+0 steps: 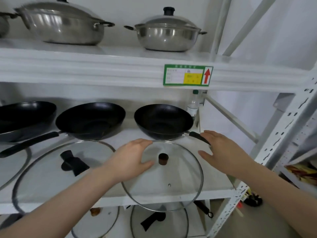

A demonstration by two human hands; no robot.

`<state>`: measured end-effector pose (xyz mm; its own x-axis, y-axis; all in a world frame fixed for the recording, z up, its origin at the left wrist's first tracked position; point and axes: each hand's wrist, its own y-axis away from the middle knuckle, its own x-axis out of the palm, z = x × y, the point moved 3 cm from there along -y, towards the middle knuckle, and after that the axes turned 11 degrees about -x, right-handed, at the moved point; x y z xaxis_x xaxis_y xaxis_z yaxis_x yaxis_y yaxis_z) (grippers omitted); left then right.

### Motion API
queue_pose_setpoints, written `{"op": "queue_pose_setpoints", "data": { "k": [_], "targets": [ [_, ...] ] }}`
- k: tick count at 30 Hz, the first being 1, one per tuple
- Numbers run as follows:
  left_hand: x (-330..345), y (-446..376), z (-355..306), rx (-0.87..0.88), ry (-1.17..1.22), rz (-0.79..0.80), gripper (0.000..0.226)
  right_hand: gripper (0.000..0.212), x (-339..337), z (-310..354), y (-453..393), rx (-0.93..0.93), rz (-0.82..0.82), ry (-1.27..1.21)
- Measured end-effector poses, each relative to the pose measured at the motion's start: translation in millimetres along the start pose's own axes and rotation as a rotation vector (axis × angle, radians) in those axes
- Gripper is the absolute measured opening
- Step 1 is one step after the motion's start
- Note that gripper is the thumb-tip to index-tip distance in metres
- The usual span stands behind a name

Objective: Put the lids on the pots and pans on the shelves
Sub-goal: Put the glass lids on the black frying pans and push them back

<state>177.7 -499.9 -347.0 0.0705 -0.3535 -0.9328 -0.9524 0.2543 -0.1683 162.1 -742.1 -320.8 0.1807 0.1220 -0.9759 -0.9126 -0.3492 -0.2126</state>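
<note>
Glass lid (164, 179) lay just in front of the right wok (163, 121). Left hand (132, 157) rested on it, fingers spread; right hand (221, 152) hovered beside, spread, holding nothing.

bare forearms, no sleeves, L hand (132, 157), R hand (221, 152)
</note>
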Motion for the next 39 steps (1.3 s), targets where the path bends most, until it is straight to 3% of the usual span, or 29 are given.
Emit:
{"op": "queue_pose_setpoints", "data": {
  "k": [12, 18, 32, 39],
  "targets": [
    [136, -99, 0, -0.038, -0.18, 0.153, 0.052, 0.047, 105, -120, -77, 0.266, 0.068, 0.097],
    [159, -111, 0, 0.029, -0.359, 0.03, 0.04, 0.037, 131, -139, -84, 0.291, 0.091, 0.165],
    [135, -79, -9, 0.18, -0.39, -0.016, 0.029, 0.028, 136, -151, -96, 0.225, 0.109, 0.098],
    [82, -44, -12, 0.416, -0.425, -0.258, 0.029, 0.037, 131, -147, -94, 0.233, 0.14, 0.087]
  ]
}}
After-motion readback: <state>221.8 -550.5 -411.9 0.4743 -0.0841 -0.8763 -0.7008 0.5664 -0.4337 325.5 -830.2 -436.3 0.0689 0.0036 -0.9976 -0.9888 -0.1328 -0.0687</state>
